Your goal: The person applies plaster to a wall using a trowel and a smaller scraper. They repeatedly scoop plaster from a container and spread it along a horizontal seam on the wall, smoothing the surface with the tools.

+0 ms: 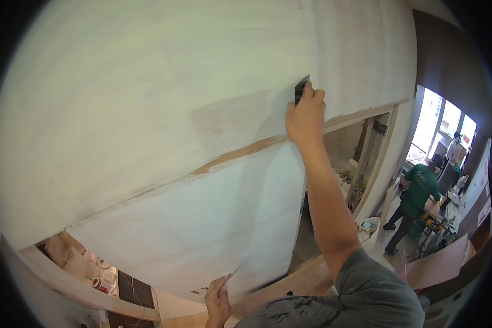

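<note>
My right hand (306, 117) is raised to the pale, putty-smeared wall panel (147, 82), its fingers closed on a dark flat scraper (300, 92) set against the surface. To the left of the scraper lies a greyish, streaked patch (232, 115). A bare wooden strip (240, 154) shows beneath it, above a white lower panel (213, 218). Low down, my left hand (218, 300) pinches a thin blade (234, 271) seen edge-on; its kind is hard to make out. That blade stands apart from the right hand's scraper.
Framed openings flank the lower panel; a white bucket (369, 229) stands beyond the right one. Farther right, a person in a green shirt (419, 186) bends at a cluttered workbench (448, 213), with another person (454, 146) by the bright window. A large board (437, 265) lies nearby.
</note>
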Demonstrator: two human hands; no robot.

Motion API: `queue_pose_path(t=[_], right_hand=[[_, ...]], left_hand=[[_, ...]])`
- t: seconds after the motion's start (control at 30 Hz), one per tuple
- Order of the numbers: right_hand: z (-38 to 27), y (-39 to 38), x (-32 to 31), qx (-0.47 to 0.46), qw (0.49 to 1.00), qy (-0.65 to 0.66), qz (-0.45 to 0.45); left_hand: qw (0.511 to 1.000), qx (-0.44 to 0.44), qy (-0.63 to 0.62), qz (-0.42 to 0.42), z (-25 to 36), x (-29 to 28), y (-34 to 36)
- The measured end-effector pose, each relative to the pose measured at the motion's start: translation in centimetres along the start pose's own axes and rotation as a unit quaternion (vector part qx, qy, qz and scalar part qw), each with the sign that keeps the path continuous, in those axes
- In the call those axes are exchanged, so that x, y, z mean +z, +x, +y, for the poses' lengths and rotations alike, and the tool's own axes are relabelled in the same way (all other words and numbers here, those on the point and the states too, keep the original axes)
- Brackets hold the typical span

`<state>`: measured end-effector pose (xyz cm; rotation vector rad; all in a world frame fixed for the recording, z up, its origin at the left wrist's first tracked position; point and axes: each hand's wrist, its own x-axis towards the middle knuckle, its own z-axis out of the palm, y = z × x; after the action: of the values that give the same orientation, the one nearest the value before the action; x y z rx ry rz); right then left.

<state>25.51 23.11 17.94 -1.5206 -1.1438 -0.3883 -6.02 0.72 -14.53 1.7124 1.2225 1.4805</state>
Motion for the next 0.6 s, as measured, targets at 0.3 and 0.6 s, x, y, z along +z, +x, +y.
queue_pose_path(t=[0.3, 0.6], right_hand=[[-9.3, -6.2, 1.9, -0.062, 0.996, 0.058, -0.009], [-18.5, -14.4, 4.7, -0.204, 0.972, 0.104, -0.057]], left_hand=[[0.984, -0.104, -0.117, 0.087, -0.9, -3.1, -0.1], [0.909, -0.108, -0.352, 0.197, 0.4, -2.0, 2.7]])
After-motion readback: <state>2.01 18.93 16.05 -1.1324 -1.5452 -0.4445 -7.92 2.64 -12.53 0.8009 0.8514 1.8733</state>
